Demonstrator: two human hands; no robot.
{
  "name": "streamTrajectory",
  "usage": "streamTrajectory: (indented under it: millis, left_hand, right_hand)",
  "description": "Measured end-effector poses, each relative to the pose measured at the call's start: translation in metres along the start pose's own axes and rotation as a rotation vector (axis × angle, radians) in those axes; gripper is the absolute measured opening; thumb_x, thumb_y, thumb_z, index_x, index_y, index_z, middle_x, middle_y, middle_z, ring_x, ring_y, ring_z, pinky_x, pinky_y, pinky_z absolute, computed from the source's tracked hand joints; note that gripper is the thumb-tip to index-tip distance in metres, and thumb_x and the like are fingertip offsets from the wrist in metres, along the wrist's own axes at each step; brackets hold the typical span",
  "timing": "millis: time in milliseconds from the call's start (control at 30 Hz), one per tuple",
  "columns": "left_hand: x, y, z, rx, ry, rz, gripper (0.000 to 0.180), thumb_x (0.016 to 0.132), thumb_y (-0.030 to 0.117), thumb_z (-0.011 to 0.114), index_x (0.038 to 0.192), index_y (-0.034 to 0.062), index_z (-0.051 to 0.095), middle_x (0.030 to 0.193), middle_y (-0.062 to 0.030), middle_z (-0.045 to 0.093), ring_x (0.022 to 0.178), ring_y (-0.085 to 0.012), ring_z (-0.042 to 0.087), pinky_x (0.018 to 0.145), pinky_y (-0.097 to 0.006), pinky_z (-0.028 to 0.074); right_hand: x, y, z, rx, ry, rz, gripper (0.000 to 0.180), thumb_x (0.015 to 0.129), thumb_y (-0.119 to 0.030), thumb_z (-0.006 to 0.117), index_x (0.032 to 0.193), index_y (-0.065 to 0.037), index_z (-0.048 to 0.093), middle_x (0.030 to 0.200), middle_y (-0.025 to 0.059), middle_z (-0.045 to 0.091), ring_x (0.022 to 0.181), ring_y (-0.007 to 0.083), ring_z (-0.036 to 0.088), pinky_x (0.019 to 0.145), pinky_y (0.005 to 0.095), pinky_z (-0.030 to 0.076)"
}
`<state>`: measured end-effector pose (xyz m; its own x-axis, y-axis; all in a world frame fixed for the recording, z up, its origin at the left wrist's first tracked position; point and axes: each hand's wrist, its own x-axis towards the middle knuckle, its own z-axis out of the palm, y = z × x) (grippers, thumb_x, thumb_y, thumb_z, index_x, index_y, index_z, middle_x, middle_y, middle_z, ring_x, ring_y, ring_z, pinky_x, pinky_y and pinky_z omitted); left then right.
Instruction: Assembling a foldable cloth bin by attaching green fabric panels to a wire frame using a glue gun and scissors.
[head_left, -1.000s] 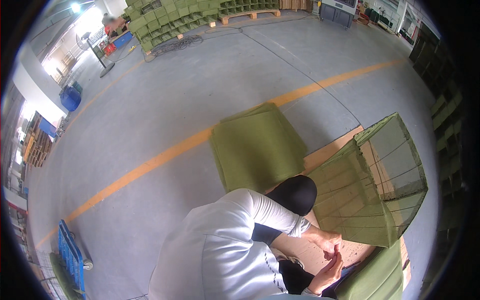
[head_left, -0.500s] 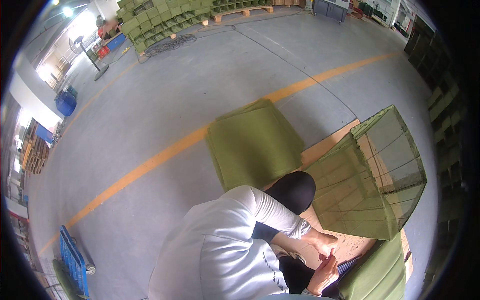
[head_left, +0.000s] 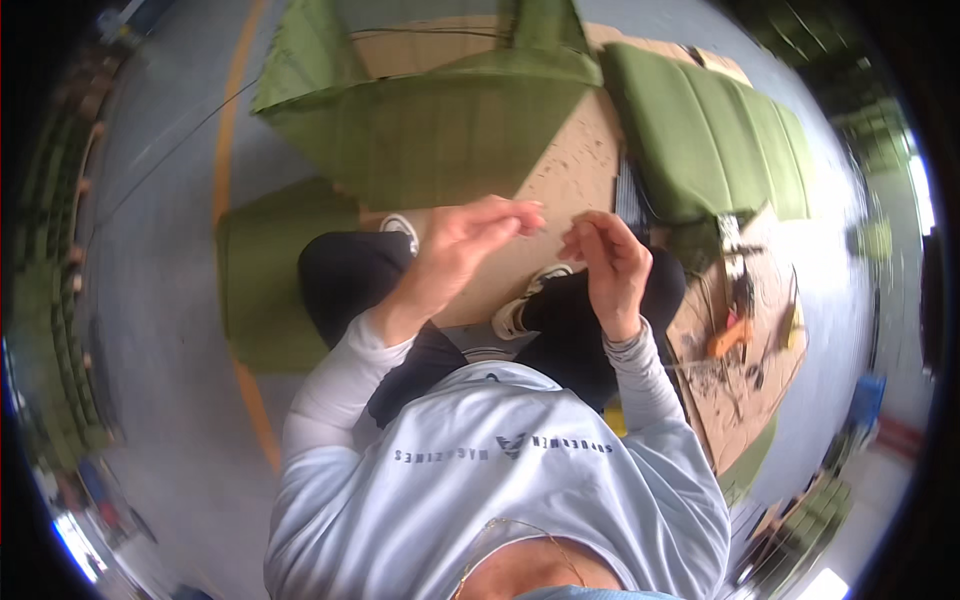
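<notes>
Both hands are raised in front of my chest, a small gap between their fingertips. My left hand (head_left: 465, 250) points its fingers to the right, thumb and fingers drawn together in a pinch. My right hand (head_left: 612, 262) has its fingers curled in against the thumb. Anything thin between the fingertips is too small or blurred to make out. Beyond the hands, a green mesh box-shaped piece (head_left: 430, 135) stands on a cardboard sheet (head_left: 572, 160). Nearest my right hand lies a bundle of dark thin strips (head_left: 632, 190), beside a folded green fabric stack (head_left: 705, 135).
Flat green sheets (head_left: 270, 270) lie on the floor at my left, past my bent knee. At the right, another cardboard piece (head_left: 715, 410) carries an orange-handled tool (head_left: 730, 338) and dark scraps. Stacked green goods (head_left: 50, 250) line the far left.
The view has swung to the right and down onto my lap. My hands, close together low by the fabric before, are now lifted and apart.
</notes>
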<state>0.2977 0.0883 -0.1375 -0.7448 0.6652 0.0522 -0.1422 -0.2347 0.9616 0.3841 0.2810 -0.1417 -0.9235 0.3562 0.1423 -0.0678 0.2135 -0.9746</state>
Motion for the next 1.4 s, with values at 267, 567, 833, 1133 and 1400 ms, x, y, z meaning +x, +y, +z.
streamTrajectory:
  millis: [267, 567, 833, 1133, 1400]
  left_hand:
    - [0.002, 0.002, 0.023, 0.017, -0.015, 0.036, 0.025, 0.099, 0.005, 0.054, 0.117, -0.0037, 0.068, 0.111, -0.0116, 0.068, 0.106, -0.0196, 0.065, 0.100, -0.035, 0.050]
    - [-0.007, 0.011, 0.027, 0.276, -0.022, 0.104, 0.022, 0.099, 0.002, 0.055, 0.114, -0.0076, 0.067, 0.108, -0.0114, 0.069, 0.103, -0.0174, 0.066, 0.092, -0.028, 0.051]
    - [-0.009, 0.012, 0.024, 0.288, -0.075, -0.023, 0.022, 0.098, 0.002, 0.055, 0.113, -0.0090, 0.067, 0.103, -0.0108, 0.069, 0.099, -0.0178, 0.066, 0.093, -0.029, 0.050]
    - [-0.010, 0.008, 0.017, -0.023, -0.072, -0.137, 0.027, 0.100, 0.010, 0.055, 0.117, -0.0068, 0.067, 0.103, -0.0114, 0.070, 0.102, -0.0201, 0.067, 0.097, -0.033, 0.051]
    - [-0.006, 0.006, 0.016, 0.103, -0.064, -0.107, 0.023, 0.100, 0.004, 0.052, 0.112, -0.0080, 0.067, 0.104, -0.0104, 0.070, 0.102, -0.0165, 0.066, 0.095, -0.030, 0.050]
  right_hand:
    - [-0.009, -0.008, -0.001, -0.127, 0.098, -0.243, 0.013, 0.091, 0.001, 0.065, 0.104, 0.002, 0.067, 0.087, 0.0100, 0.072, 0.074, 0.0157, 0.072, 0.066, 0.0257, 0.054]
    - [0.001, -0.015, 0.009, -0.572, 0.027, -0.745, 0.020, 0.080, 0.007, 0.070, 0.098, 0.002, 0.064, 0.079, 0.0105, 0.066, 0.065, 0.0249, 0.065, 0.059, 0.0330, 0.051]
    - [-0.004, -0.007, 0.004, -0.612, -0.068, -0.625, 0.017, 0.083, 0.007, 0.066, 0.097, 0.000, 0.059, 0.078, 0.0106, 0.063, 0.064, 0.0243, 0.063, 0.060, 0.0323, 0.050]
    - [-0.013, -0.005, -0.004, 0.164, -0.059, 0.040, 0.009, 0.096, -0.001, 0.059, 0.103, 0.003, 0.063, 0.081, 0.0087, 0.069, 0.076, 0.0154, 0.071, 0.068, 0.0281, 0.053]
    - [0.000, -0.020, 0.003, -0.465, -0.115, -0.516, 0.014, 0.083, 0.001, 0.066, 0.096, -0.002, 0.062, 0.078, 0.0110, 0.062, 0.069, 0.0275, 0.065, 0.063, 0.0342, 0.052]
